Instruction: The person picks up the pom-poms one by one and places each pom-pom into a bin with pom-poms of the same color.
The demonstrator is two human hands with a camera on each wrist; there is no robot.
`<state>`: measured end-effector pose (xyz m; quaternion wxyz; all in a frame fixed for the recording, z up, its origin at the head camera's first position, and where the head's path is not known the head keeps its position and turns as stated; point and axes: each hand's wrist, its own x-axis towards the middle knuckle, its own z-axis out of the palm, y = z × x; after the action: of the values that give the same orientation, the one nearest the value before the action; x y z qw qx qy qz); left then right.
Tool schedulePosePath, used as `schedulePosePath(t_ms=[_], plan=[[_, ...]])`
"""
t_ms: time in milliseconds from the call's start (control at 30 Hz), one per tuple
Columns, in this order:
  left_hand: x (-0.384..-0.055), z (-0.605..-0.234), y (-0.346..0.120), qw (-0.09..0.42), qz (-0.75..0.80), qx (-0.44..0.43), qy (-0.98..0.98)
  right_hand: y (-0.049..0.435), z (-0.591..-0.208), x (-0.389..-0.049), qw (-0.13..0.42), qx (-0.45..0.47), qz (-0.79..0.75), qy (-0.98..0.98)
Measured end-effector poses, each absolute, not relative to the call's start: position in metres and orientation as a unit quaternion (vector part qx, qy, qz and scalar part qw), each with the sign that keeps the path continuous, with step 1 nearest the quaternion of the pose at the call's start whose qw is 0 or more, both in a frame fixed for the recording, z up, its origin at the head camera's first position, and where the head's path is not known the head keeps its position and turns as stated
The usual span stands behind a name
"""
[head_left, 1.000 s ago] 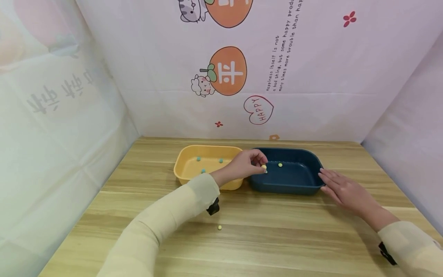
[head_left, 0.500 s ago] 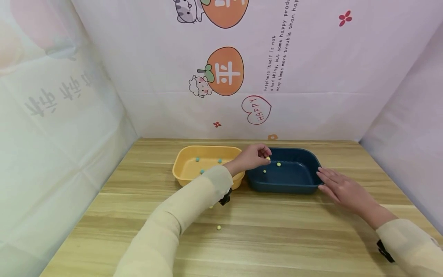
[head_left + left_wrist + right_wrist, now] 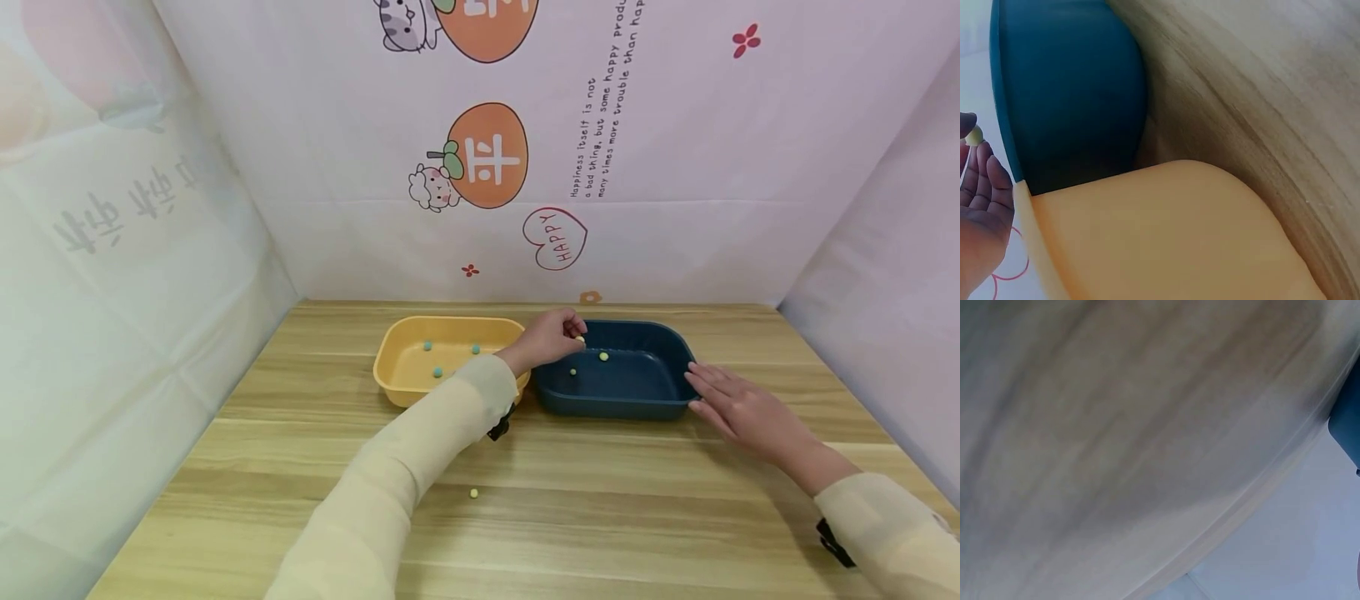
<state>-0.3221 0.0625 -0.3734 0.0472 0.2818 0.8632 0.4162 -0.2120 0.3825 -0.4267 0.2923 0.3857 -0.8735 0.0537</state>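
Note:
My left hand (image 3: pixel 549 337) pinches a small yellow ball (image 3: pixel 580 340) between thumb and fingertips, over the back left part of the dark blue tub (image 3: pixel 611 408). In the left wrist view the same ball (image 3: pixel 975 135) shows at the left edge. Two more yellow balls, one larger (image 3: pixel 603 357) and one smaller (image 3: pixel 573 372), lie on the blue tub's floor. My right hand (image 3: pixel 738 410) has its fingers straight, the fingertips against the tub's right end. Only a corner of the tub (image 3: pixel 1347 419) appears in the right wrist view.
A yellow tub (image 3: pixel 390 385) stands left of the blue one, partly hidden by my left sleeve (image 3: pixel 427 450). Blue-green balls (image 3: pixel 438 372) lie in it. Another yellow ball (image 3: pixel 474 493) sits on the wooden table (image 3: pixel 615 517). A printed cloth (image 3: pixel 675 167) hangs behind.
My left hand has moved slightly back with the yellow ball, uncovering the smaller ball in the tub. A yellow ball on the table has gone behind my left sleeve. The right hand has stayed.

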Motion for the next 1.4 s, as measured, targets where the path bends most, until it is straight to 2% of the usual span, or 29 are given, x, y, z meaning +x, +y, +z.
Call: schedulePosePath(t_ms=[233,1400], plan=[[-0.326,-0.375,0.060,0.034,0.396,0.280,0.874,0.382,-0.426,-0.213,0.297,0.389,0.051,-0.871],[-0.329,-0.368,0.051,0.034,0.387,0.275,0.879,0.382,-0.428,-0.213,0.301,0.390,0.056,-0.868]])
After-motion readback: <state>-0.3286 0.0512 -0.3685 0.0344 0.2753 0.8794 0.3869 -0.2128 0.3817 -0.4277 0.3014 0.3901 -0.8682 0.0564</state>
